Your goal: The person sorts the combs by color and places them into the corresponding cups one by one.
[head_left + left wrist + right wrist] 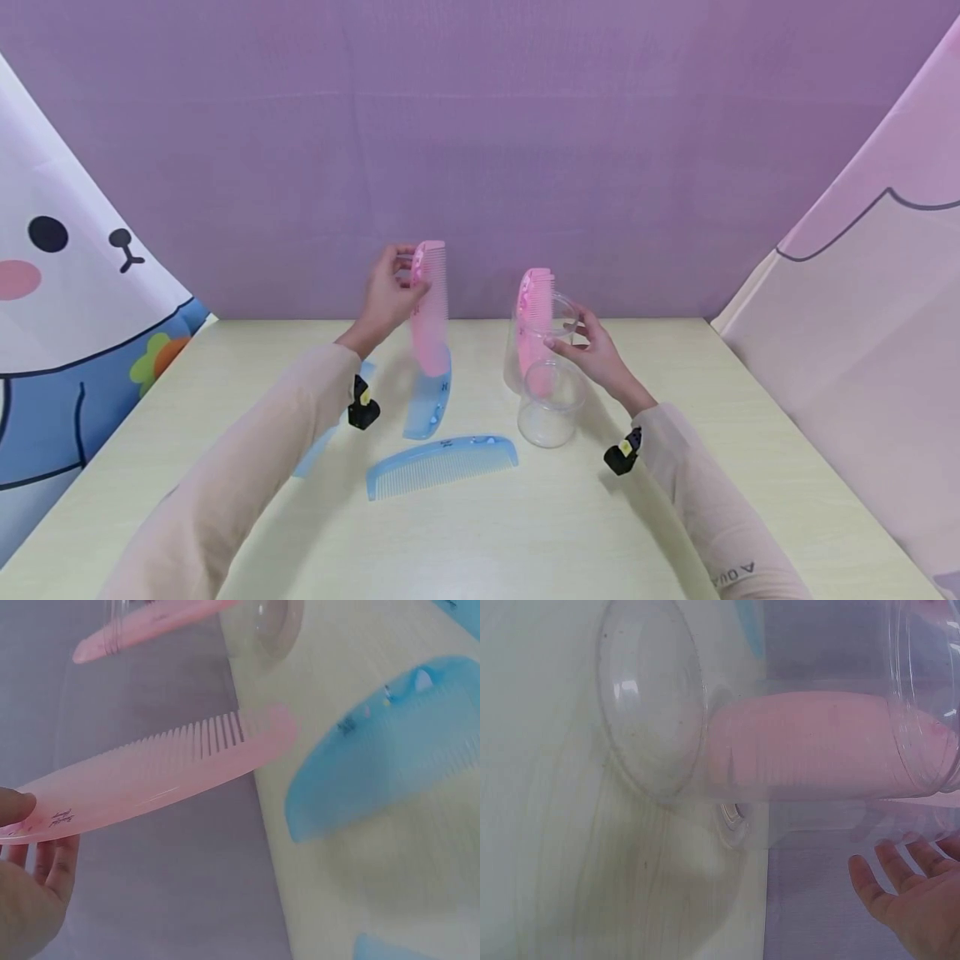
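My left hand (386, 300) pinches a pink comb (433, 317) near its top end, thumb on one face and fingers behind. The comb hangs upright, its lower end overlapping a blue comb (429, 408) in the head view. My right hand (596, 354) holds a clear plastic cup (550, 334) near the rim, thumb in front and fingers at the back. In the right wrist view several fingertips (860, 868) show close beside the clear wall. Another pink comb (534, 292) stands among the transparent cups, seen through their walls.
A second blue comb (442, 462) lies crosswise at the front. Part of another blue piece (317, 454) shows behind the left sleeve. Clear round plastic (547, 427) reaches down to the table in front of the pink comb. A purple cloth (480, 167) hangs behind the table.
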{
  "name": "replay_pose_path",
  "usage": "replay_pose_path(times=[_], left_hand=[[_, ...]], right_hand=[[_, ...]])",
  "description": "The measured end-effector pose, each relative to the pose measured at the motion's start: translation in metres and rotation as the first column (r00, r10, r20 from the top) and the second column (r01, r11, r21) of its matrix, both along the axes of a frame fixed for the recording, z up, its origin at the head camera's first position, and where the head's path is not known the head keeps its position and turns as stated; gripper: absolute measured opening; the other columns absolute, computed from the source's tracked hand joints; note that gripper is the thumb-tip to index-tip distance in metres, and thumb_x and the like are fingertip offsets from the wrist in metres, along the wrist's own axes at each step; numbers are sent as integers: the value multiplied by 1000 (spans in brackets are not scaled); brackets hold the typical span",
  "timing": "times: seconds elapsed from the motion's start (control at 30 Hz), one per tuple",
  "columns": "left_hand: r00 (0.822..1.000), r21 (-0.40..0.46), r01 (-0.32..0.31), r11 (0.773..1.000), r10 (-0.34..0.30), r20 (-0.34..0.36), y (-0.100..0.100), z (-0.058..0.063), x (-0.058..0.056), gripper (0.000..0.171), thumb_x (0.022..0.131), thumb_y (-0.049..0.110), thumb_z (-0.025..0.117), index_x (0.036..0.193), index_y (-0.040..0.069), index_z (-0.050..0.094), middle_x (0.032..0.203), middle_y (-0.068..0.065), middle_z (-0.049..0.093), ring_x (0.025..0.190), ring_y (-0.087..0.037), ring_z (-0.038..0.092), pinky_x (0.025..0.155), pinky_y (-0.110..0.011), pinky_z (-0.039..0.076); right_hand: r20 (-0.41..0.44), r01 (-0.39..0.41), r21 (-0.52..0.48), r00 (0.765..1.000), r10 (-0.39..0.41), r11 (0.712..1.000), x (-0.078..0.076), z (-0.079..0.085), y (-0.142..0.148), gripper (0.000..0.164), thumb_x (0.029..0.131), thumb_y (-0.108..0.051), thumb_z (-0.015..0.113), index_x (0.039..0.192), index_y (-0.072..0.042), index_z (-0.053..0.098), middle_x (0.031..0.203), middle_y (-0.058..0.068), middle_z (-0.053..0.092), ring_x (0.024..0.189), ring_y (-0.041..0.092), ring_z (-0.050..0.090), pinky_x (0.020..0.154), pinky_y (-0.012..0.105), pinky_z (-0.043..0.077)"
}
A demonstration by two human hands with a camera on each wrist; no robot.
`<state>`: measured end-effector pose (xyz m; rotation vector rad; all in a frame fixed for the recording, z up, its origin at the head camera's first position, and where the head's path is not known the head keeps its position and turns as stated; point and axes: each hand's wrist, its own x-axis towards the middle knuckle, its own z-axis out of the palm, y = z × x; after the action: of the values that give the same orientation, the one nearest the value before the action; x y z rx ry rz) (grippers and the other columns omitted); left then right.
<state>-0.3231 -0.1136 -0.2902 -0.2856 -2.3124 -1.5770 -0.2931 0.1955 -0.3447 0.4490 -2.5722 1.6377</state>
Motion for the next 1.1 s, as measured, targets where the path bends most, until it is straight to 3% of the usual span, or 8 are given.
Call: replay_pose_path(times=[0.13,0.3,0.5,0.7,0.93,1.1], left_hand=[[997,66,26,997,-21,-73,10,7,-1,49,81,0,63,124,4,41,114,-18,55,93,-27,58,81,-34,54],[980,161,81,984,-49,-194,21,16,-2,48,78,-6,64,120,-2,43,112,-20,55,97,-23,54,77,-25,50],[961,216,114,970,-52,-270,34,40,16,45,77,-12,61,118,-9,41,110,-26,53,93,-27,53,74,-23,49],[949,222,109,969,-36,-312,44,56,27,41,80,-7,59,116,-6,40,108,-21,53,82,-24,55,72,-21,51],[936,281,134,950,-28,-351,56,71,28,40,79,-9,58,114,-5,40,107,-20,53,76,-21,56,62,-20,52],[932,289,153,945,-41,-359,67,79,30,40,80,-8,59,115,-5,39,110,-20,53,77,-23,57,68,-26,55]], right_hand=[[5,1,2,1000,-1,1000,1,1,0,74,85,-18,64,143,-4,20,145,19,26,129,39,33,100,52,38],[18,6,12,1000,-7,1000,2,1,0,75,85,-19,64,143,-5,19,145,19,26,129,39,34,99,52,40],[23,8,14,1000,-8,1000,3,2,-1,75,85,-19,64,143,-5,18,145,18,26,129,38,34,98,52,41],[31,11,13,999,-11,1000,2,1,0,77,84,-20,65,144,-5,18,146,17,27,129,38,34,97,53,41],[14,9,0,1000,-9,1000,-14,-17,8,80,82,-26,67,144,-9,19,145,14,28,129,34,35,100,51,39],[-23,16,10,1000,-16,1000,-18,-22,10,79,82,-27,67,143,-8,21,144,13,30,127,32,37,99,49,40]])
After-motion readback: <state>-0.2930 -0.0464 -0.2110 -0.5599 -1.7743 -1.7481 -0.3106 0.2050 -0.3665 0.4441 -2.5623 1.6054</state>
